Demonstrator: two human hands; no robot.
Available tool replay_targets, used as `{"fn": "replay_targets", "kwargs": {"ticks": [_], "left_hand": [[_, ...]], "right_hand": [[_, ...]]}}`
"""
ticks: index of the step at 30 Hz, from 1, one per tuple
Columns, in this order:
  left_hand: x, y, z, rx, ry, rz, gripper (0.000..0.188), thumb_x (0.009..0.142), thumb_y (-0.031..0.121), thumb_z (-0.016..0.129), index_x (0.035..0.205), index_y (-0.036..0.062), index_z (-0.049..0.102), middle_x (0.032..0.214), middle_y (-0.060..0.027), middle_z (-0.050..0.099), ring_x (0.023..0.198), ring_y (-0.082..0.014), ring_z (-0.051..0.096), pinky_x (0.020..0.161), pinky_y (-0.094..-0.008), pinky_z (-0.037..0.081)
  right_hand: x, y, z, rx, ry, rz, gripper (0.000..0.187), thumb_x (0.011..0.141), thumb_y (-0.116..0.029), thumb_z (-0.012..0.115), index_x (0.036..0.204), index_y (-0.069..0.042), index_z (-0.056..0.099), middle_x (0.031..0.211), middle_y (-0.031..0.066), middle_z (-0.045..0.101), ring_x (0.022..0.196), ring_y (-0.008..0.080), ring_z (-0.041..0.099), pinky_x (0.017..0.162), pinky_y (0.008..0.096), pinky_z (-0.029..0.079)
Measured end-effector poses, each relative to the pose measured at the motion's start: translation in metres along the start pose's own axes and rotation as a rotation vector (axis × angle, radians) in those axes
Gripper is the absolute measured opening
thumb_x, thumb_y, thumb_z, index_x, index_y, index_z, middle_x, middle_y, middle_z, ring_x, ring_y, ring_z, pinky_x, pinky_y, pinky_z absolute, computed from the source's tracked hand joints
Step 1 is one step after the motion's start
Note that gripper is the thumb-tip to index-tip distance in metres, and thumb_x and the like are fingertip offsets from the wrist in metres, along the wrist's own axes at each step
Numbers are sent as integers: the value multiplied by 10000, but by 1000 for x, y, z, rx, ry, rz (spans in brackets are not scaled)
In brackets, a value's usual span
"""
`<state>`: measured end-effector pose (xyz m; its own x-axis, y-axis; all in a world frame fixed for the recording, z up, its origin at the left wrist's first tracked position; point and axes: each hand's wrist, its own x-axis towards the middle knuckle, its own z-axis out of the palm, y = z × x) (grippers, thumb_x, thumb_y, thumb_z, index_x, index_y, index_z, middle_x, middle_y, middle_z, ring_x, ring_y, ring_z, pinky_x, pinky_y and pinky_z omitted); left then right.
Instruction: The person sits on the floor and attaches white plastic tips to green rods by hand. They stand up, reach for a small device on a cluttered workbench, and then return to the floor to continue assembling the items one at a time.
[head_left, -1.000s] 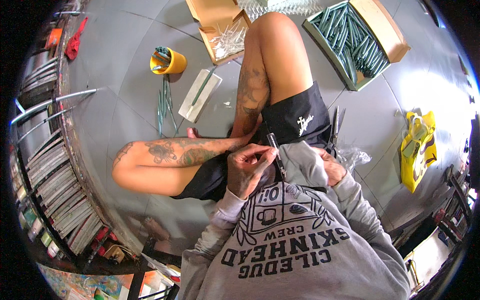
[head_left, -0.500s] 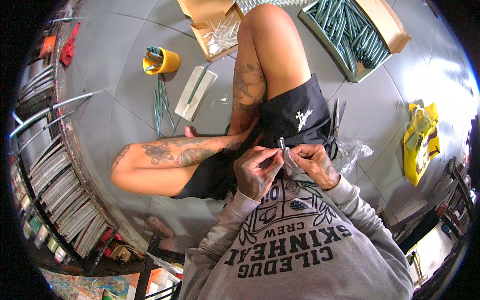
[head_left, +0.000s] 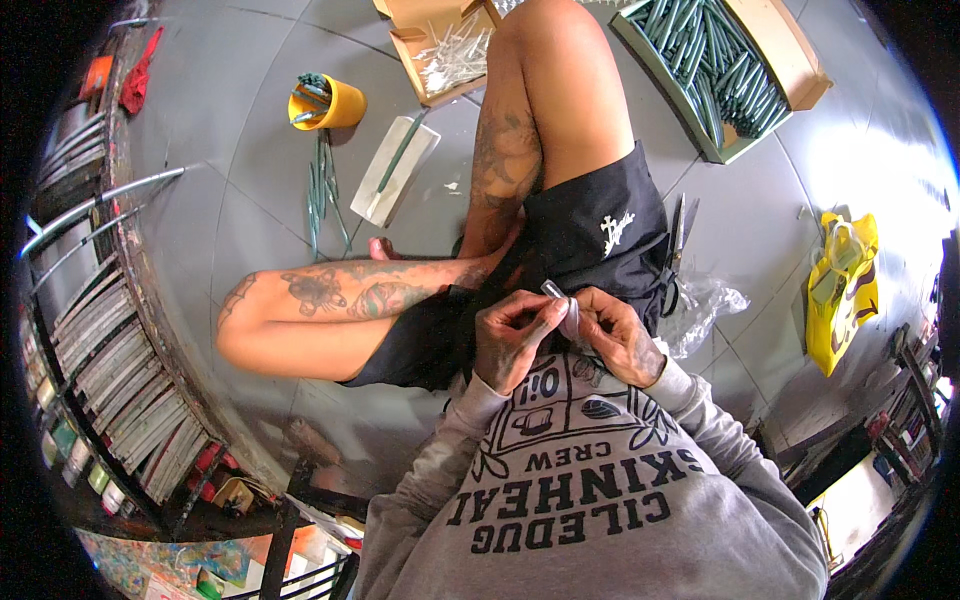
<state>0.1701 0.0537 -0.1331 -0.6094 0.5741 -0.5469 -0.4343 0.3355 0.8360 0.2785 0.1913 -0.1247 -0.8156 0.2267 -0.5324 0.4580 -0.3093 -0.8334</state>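
one slim clear piece (head_left: 552, 288) is poking up at the waist side of our black shorts (head_left: 590, 225), where our left hand (head_left: 508, 338) and right hand (head_left: 624, 338) are pinching it and a pale thin scrap (head_left: 571, 322) between closed fingertips.

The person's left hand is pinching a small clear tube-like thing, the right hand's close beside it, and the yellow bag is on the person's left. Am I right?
Not quite: the yellow bag is on the person's right, as the head view shows. The left hand is indeed pinching a small clear tube-like thing, with the right hand close beside it.
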Motion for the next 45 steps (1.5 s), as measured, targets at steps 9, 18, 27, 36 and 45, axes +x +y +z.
{"fn": "replay_targets", "kwargs": {"ticks": [9, 18, 27, 36, 45], "left_hand": [[-10, -19, 1, -64, 25, -24, 166, 881, 171, 702, 895, 7, 714, 830, -43, 685, 770, -91, 619, 684, -253, 487], [-13, -26, -1, -165, 34, -76, 184, 890, 181, 695, 912, -2, 696, 860, -62, 685, 771, -97, 618, 693, -243, 483], [-17, -30, 2, -286, 60, -34, 185, 871, 155, 722, 926, -17, 681, 872, -36, 660, 755, -65, 563, 679, -203, 447], [-15, -16, 3, -146, 205, 2, 131, 851, 102, 720, 849, -16, 662, 784, 7, 601, 681, -37, 486, 603, -197, 388], [-19, -19, -1, -120, 180, 79, 109, 848, 87, 711, 850, -12, 664, 788, 6, 605, 658, -34, 485, 589, -193, 393]], "right_hand": [[3, 0, -9, -140, -87, 28, 293, 993, -280, 465, 964, -1, 550, 768, 21, 549, 704, 113, 490, 638, 286, 422], [6, 1, -5, -153, -35, -16, 206, 973, -200, 519, 939, 0, 558, 757, 40, 554, 701, 115, 492, 632, 286, 433], [6, 10, -1, -194, -26, -74, 215, 970, -196, 524, 911, 7, 564, 755, 114, 581, 627, 268, 567, 608, 350, 458], [5, 1, -1, -277, -92, -46, 241, 963, -192, 539, 846, 16, 573, 742, 175, 562, 631, 322, 561, 590, 383, 438], [1, 10, -7, -288, -138, -20, 316, 996, -279, 511, 846, -5, 558, 693, 70, 533, 616, 146, 468, 567, 307, 402]]}}
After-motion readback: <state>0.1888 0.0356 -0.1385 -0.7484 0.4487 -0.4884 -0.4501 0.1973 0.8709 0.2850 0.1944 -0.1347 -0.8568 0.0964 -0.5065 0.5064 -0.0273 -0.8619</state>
